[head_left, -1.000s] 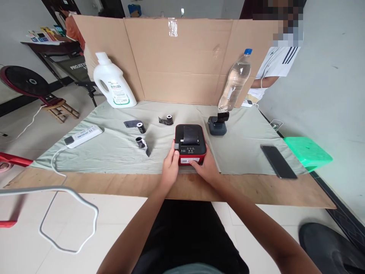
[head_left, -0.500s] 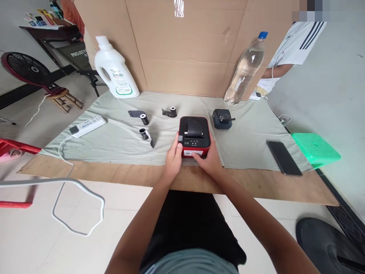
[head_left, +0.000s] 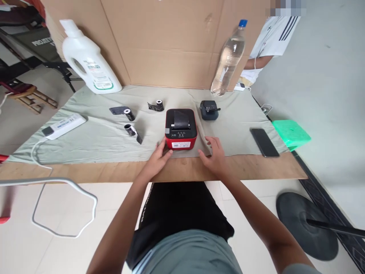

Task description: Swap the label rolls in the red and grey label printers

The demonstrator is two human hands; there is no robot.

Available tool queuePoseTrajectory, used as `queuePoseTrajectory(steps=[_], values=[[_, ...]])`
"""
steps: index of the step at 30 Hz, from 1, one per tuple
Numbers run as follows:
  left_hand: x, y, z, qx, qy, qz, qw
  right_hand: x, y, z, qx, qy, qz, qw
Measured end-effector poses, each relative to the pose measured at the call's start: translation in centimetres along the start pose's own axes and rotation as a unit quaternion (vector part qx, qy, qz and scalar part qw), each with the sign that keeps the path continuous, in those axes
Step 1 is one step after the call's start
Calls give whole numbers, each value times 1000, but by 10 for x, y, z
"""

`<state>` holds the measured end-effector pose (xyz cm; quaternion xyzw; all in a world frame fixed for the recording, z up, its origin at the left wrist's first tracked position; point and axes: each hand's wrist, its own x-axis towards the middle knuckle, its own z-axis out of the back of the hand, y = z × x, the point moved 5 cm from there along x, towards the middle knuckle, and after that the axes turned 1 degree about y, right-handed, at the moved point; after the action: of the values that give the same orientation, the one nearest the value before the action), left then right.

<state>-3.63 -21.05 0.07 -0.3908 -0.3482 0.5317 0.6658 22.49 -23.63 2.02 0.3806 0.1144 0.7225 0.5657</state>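
Note:
A red and black receipt printer [head_left: 181, 130] stands on the cloth in front of me, with a black strip of paper coming from its top slot and a white label on its front. My left hand [head_left: 158, 158] is open beside its lower left corner, fingertips at or very near the side. Apart from the printer on the right, my right hand [head_left: 214, 155] is open and holds nothing, its fingers curved over the cloth. Left of the printer lie small black paper rolls, one [head_left: 156, 105] at the back and another [head_left: 132, 133] nearer. A dark boxy device [head_left: 209, 110] sits behind right.
A white jug [head_left: 90, 61] and a water bottle [head_left: 230, 57] lean against the cardboard panel [head_left: 168, 42]. A power strip [head_left: 65, 125] lies left, a phone [head_left: 264, 142] right. A green stool [head_left: 291, 134] stands beyond the right edge. Another person's sleeve [head_left: 282, 36] shows behind the panel.
Both hands have let go of the printer; the right has moved away to its right, the left slightly down. The printer now rests on the cloth. The whole view has shifted.

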Motion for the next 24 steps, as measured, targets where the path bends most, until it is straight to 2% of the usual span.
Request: queuePoseTrajectory(steps=[1,3,5,7,10,12,18,24], values=[[-4,1,2,68,25,-10,997,-5,-8,10,-42,10,-5,999],[-12,4,7,198,35,-2,980,-12,-24,24,-131,54,-26,990],[-16,7,12,285,17,16,958,-13,-36,28,-212,108,-28,971],[-17,7,13,330,19,12,944,-10,-38,23,-275,153,10,949],[-14,5,10,350,40,-8,936,-4,-31,10,-314,203,88,923],[-12,5,9,351,55,-23,935,-3,-29,5,-321,224,115,913],[-8,4,9,339,98,-88,931,-9,-33,9,-325,252,140,901],[-9,-1,13,314,124,-117,934,-13,-31,12,-316,262,147,900]])
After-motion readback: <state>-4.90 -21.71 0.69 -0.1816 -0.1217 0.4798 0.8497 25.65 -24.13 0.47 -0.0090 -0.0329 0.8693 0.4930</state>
